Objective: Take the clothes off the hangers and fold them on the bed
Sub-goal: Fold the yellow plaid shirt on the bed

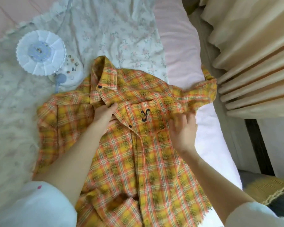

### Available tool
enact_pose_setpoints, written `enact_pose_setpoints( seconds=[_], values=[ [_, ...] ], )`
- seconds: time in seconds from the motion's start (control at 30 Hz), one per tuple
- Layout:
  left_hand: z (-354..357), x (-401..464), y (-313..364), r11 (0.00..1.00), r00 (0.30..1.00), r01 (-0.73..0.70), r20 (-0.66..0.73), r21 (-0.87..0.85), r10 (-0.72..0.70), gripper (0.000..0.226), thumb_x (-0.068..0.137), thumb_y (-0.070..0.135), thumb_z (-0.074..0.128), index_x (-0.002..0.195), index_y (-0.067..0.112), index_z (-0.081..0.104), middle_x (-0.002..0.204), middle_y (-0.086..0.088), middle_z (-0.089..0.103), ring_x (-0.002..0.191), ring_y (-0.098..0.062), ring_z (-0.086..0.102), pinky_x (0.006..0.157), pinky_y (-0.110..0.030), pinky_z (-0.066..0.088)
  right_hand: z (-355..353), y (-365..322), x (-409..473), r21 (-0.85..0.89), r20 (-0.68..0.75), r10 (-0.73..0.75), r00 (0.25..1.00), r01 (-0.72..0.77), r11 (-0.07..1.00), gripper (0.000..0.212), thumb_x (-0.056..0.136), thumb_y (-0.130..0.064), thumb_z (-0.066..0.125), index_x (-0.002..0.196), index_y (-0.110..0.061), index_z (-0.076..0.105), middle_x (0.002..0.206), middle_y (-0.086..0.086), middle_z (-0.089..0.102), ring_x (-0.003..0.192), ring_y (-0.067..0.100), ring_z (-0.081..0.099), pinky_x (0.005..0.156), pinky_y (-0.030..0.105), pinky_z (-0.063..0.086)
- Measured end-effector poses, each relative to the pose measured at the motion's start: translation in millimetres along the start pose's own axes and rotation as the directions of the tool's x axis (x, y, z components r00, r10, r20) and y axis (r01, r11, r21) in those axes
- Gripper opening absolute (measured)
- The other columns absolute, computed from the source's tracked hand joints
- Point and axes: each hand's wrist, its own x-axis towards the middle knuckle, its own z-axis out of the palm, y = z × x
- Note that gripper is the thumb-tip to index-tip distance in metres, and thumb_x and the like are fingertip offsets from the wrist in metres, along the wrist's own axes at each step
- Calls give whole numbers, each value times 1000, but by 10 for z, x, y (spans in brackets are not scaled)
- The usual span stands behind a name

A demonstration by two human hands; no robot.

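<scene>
Spreading plaid shirt (138, 145) face up on bed (179, 46), off hanger, collar far from us. Head view: our left hand (105, 114) presses near collar, fingers hidden under placket, so grip unclear. Our right hand (184, 128) pinches sleeve base. We judge: smooth front flat, pin collar, bring bunched sleeve inward before folding; curtain (252, 63) close by.

Yellow-orange plaid shirt (147, 153) lying front-up on the bed (184, 46), left hand (105, 114) pressing flat below the collar, right hand (184, 130) gripping the sleeve fabric, white round fan (41, 52) sitting nearby.
</scene>
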Motion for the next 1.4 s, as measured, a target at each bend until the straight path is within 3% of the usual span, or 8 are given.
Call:
enact_pose_setpoints(
  seconds=[0.07, 0.17, 0.47, 0.67, 0.9, 1.07, 1.23, 1.4],
  values=[
    [9, 1, -73, 1000, 1000, -15, -27, 2, 15, 28, 93, 21, 59, 118, 7, 58, 122, -8, 60, 108, -24, 58, 84, -33, 50, 55, -198, -301, 64, 319, -77, 945, 59, 996, 40, 92, -44, 44, 105, -10, 60, 95, 7, 64, 87, 29, 60, 73, 43, 53],
    [-26, 17, -112, 999, 999, 2, -37, -49, -4, 31, 94, 21, 58, 123, 11, 57, 129, -7, 58, 112, -24, 58, 76, -31, 52, 196, -480, -720, -72, 825, 176, 537, -208, 975, 46, 92, -50, 47, 123, -18, 33, 90, 2, 65, 76, 24, 65, 67, 39, 56],
    [-379, -6, -139, 998, 997, -57, -58, -40, 54, 40, 94, 24, 58, 131, 10, 51, 135, -10, 53, 119, -26, 54, 84, -32, 51, 248, -532, -1486, 84, 940, -137, 313, 177, 981, 60, 101, -21, 36, 150, -31, 4, 158, 0, 7, 142, 25, 22, 113, 41, 30],
    [-302, -401, -593, 969, 981, 41, 172, 243, -85, 65, 91, 25, 62, 145, 7, 31, 148, -13, 35, 130, -30, 42, 96, -38, 46, 175, -196, -1751, 154, 860, -105, 500, -57, 987, 37, 95, -18, 45, 132, -14, 44, 123, 3, 51, 108, 21, 54, 91, 32, 49],
    [-173, -926, -1360, 824, 942, -8, 281, 567, -184, 72, 94, 26, 57, 149, 5, 15, 156, -9, 19, 132, -27, 39, 96, -33, 45, 3, -18, -2232, 101, 887, -33, 460, -125, 987, 25, 97, -18, 46, 120, -12, 55, 109, 5, 65, 92, 21, 63, 70, 22, 45],
    [-274, -1048, -1654, 848, 951, 31, 245, 530, -188, 66, 97, 23, 52, 149, 4, 16, 130, -8, 51, 99, -20, 59, 98, -37, 48, -102, 10, -2441, 103, 919, -5, 395, -228, 968, 26, 94, -5, 41, 99, -7, 67, 86, -9, 58, 73, 13, 57, 68, 27, 48],
    [-293, -1086, -1767, 876, 955, 68, 222, 477, -195, 65, 95, 17, 55, 148, 3, 20, 145, -16, 38, 122, -30, 51, 90, -35, 51, -168, 41, -2580, 95, 943, 107, 316, -562, 822, 24, 95, -3, 34, 91, -8, 57, 85, 9, 64, 86, 29, 69, 77, 37, 58],
    [-221, -1281, -1939, 856, 950, 77, 222, 511, -219, 61, 94, 22, 58, 144, 2, 31, 143, -14, 41, 121, -26, 48, 96, -37, 47, -230, 367, -2729, 56, 757, 405, 513, -668, 742, 24, 93, -5, 39, 91, -18, 59, 83, 8, 66, 81, 31, 65, 75, 45, 54]
  ],
)
